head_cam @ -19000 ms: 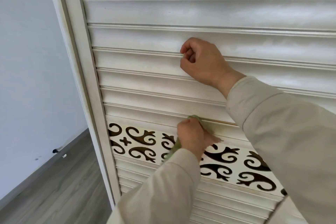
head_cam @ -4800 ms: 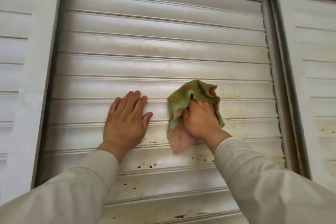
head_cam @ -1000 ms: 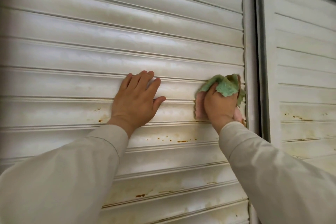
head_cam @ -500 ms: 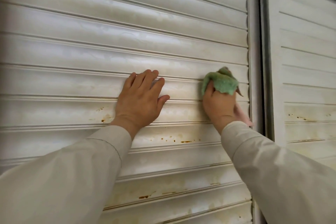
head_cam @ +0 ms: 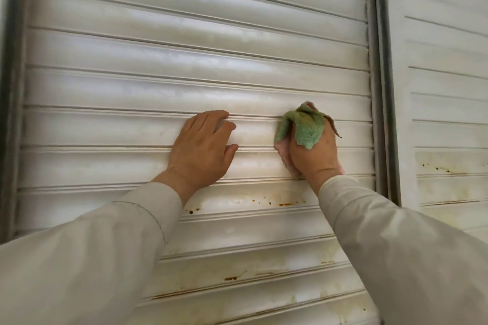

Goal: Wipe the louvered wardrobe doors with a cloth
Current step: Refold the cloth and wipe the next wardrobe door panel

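Louvered door fills the view. Your left hand braces flat, fingers straight. Your right hand, at 3 o'clock of it, grips the bunched cloth against a slat: mid-wipe. Next, likely the rust specks at 6 o'clock.
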Demonstrator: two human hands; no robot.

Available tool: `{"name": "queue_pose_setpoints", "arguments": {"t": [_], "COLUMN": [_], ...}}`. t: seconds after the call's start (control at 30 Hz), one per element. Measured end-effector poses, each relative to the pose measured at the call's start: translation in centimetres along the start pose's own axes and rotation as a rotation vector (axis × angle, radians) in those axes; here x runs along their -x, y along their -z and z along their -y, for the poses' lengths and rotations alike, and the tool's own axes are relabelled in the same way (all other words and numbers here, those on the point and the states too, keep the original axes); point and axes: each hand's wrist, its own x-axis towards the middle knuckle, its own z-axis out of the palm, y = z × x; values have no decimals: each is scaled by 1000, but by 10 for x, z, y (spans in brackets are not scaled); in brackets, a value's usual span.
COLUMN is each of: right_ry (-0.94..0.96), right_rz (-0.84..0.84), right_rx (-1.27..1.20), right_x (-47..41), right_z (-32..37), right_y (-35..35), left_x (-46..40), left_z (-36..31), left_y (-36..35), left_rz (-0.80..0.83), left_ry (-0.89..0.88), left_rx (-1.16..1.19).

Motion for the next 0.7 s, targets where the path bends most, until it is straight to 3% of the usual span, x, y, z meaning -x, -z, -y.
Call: {"name": "queue_pose_setpoints", "arguments": {"t": [0.1,0.33,0.5,0.6,0.7], "right_ry": [14,-258,-434,-459,-458], "right_rz": [-56,-60,-22,-45,-41], "right_rx": [112,197,-33,-180,-165], "right_x": [-1,-4,-1,1,1], "right_z": [-6,-20,-1,27,37], "right_y": [7,21,-8,-13,-16], "left_x": [7,27,40,51,53], "left_z": [17,62,98,106,104], "left_y": [17,57,93,100,102], "left_rz": [-35,-59,-135,-137,-135], "left_ry": [60,219,621,836,979], "left_rx": [-47,-186,-326,-187,28]}}
